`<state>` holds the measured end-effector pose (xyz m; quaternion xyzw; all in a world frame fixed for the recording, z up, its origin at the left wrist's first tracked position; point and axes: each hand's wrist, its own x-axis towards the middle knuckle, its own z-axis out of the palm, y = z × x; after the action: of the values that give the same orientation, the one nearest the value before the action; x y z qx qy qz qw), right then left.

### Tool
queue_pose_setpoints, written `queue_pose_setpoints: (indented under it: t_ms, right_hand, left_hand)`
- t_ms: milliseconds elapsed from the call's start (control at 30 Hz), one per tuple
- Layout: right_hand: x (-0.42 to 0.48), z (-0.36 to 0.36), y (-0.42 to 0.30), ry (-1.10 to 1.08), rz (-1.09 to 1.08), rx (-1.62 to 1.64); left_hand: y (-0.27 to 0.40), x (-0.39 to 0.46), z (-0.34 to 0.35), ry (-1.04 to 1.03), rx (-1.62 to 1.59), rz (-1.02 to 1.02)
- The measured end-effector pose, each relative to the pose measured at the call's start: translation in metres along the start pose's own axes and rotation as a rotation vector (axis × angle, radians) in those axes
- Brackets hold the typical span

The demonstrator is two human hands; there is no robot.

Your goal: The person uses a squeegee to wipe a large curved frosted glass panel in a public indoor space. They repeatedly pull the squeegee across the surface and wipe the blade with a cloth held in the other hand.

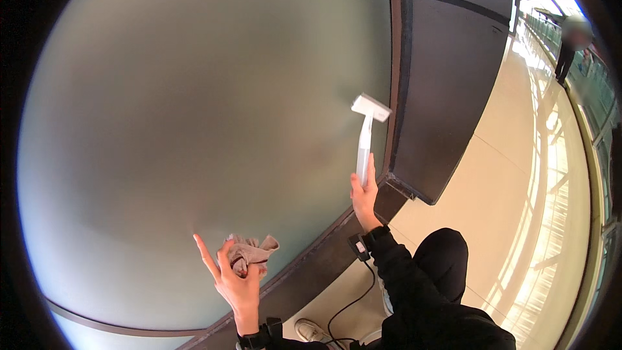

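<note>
A large frosted glass panel (204, 121) fills most of the head view. My right hand (365, 199) is wrapped round the handle of a white squeegee (364, 146). The squeegee's head lies close to the panel's right edge, by the dark frame; whether its blade touches the glass I cannot tell. Lower down, my left hand (238, 284) grips a crumpled greyish-pink cloth (252, 255) between thumb and fingers. The index finger points out toward the glass, apart from the cloth.
A dark metal frame (396, 82) borders the glass, with a dark wall panel (447, 87) beside it. Pale floor tiles (491, 170) run along the right toward a glass railing (600, 102). A person (566, 56) stands far off. A black cable (342, 308) hangs from my right wrist device.
</note>
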<state>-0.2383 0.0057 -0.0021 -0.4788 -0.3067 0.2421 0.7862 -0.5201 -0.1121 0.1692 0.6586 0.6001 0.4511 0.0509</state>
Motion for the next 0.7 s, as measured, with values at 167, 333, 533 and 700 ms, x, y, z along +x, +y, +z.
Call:
queue_pose_setpoints:
  t_ms: [167, 333, 533, 700]
  right_hand:
    - [-0.004, -0.059, 0.074, 0.153, 0.743, 0.266]
    - [-0.014, -0.038, 0.062, 0.179, 0.688, 0.213]
    - [0.009, 0.012, -0.023, -0.043, -0.374, -0.297]
    - [-0.032, -0.016, 0.046, 0.139, 0.262, 0.033]
  left_hand:
    - [0.011, 0.004, 0.0, -0.019, 0.008, 0.001]
    - [0.008, 0.004, -0.001, -0.026, 0.025, -0.009]
    - [0.003, 0.005, 0.003, 0.039, 0.11, 0.176]
    - [0.013, 0.008, 0.003, 0.027, 0.106, 0.194]
